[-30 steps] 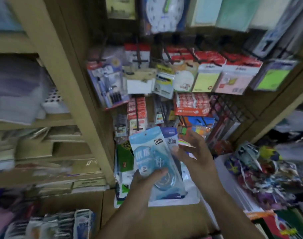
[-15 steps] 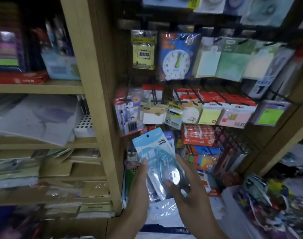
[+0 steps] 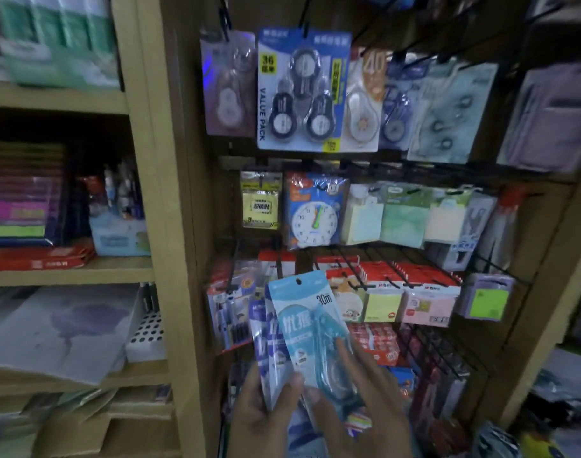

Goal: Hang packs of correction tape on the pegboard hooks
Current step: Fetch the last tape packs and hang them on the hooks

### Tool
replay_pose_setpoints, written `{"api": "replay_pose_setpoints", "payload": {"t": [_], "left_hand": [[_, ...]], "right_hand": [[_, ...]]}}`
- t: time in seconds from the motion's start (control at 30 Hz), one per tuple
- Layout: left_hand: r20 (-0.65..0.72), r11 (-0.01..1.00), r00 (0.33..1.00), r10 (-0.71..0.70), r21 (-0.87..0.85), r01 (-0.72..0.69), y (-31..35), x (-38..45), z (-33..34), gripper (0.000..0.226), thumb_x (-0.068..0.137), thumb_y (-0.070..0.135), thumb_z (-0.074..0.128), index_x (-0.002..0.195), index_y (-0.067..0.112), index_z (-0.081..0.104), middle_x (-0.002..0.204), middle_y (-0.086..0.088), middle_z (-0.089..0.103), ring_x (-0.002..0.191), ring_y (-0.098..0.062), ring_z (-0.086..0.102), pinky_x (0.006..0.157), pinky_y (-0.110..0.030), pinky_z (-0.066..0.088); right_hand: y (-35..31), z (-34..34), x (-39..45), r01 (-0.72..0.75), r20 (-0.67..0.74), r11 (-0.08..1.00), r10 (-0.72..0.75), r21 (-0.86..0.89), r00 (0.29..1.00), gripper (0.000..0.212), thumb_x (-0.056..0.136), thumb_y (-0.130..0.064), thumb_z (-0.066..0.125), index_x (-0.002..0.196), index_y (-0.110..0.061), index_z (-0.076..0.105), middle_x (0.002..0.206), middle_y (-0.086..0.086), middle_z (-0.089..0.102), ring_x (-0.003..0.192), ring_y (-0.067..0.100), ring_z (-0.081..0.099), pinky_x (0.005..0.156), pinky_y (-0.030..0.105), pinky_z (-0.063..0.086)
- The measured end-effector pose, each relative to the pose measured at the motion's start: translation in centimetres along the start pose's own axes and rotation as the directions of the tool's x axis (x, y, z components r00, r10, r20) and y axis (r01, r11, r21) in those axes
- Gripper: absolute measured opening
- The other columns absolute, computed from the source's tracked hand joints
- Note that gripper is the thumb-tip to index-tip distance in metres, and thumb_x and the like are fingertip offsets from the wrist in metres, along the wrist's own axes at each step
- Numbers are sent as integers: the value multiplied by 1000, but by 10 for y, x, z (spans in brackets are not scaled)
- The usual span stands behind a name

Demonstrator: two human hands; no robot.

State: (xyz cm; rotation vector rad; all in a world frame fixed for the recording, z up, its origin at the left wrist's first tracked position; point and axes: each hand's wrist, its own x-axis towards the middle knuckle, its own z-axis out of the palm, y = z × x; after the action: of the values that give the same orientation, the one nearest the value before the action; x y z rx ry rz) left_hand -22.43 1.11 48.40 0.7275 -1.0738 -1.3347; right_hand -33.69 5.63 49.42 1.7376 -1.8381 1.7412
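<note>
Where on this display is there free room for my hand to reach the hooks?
Bare board shows between the wooden post and the lilac pack, and left of the yellow notes. Right of the value pack, packs overlap.

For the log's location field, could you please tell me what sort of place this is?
Most likely a stationery shop: packaged correction tape and sticky notes hang on display hooks, with paper goods stacked on wooden shelves beside them.
</note>
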Motion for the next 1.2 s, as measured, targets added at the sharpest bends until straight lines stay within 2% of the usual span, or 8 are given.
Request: {"api": "replay_pose_setpoints", "payload": {"t": [0.07,0.1,0.13,0.17,0.2,0.57,0.83,1.2], "left_hand": [[-60,995,997,47,88,-42,-47,33,-14,58,64,-26,72,100,19,65,102,16,69,74,34,53,61,-7,54],[-109,990,993,48,141,-32,-58,43,-17,66,55,-22,81,104,19,65,117,16,66,64,-23,75,63,-21,59],[-138,985,990,33,175,-9,-56,52,-19,74,49,-12,89,110,23,65,127,16,62,59,-80,-41,64,-30,61],[-76,978,995,60,205,-44,-36,62,-12,66,56,-5,89,110,25,64,120,16,68,70,-34,74,65,-29,60],[23,988,998,50,148,-53,3,56,11,55,65,-3,84,107,26,64,105,16,75,83,25,62,63,-22,59],[200,970,963,178,130,-206,138,58,88,94,49,69,81,132,36,52,130,11,62,119,-18,62,99,-43,50],[294,951,928,227,136,-276,169,78,132,49,75,44,77,121,39,60,117,17,69,110,-9,66,97,-37,50],[291,932,916,275,152,-328,188,93,156,46,80,38,74,123,41,58,116,20,68,108,-9,66,98,-38,48]], "right_hand": [[-4,-5,21,24,-89,999,-22,27,996,73,65,-74,57,134,-77,32,141,-54,30,120,4,57,100,26,43],[-6,-11,27,97,-99,995,-97,3,990,78,66,-63,60,139,-71,33,143,-51,31,120,1,55,101,23,40],[-7,-17,34,145,-99,989,-146,-16,984,77,71,-58,64,142,-65,35,147,-45,31,123,1,53,103,17,36],[-10,-24,42,163,-107,987,-163,-8,981,72,75,-57,68,141,-63,40,149,-39,34,127,1,51,104,11,34],[-14,-31,47,147,-130,988,-140,47,982,66,76,-58,72,137,-63,46,147,-36,41,128,-1,51,103,6,35],[-35,-83,131,52,-64,990,-44,131,997,52,91,-49,65,138,-57,46,145,-34,43,134,-2,45,104,28,45],[-16,-113,262,58,-398,997,-73,-49,915,56,97,-32,65,150,-23,47,148,1,45,140,19,40,108,28,38],[-6,-120,322,-3,-328,956,-97,-293,940,59,99,-39,57,154,-27,39,152,7,39,138,30,36,104,47,47]]}}
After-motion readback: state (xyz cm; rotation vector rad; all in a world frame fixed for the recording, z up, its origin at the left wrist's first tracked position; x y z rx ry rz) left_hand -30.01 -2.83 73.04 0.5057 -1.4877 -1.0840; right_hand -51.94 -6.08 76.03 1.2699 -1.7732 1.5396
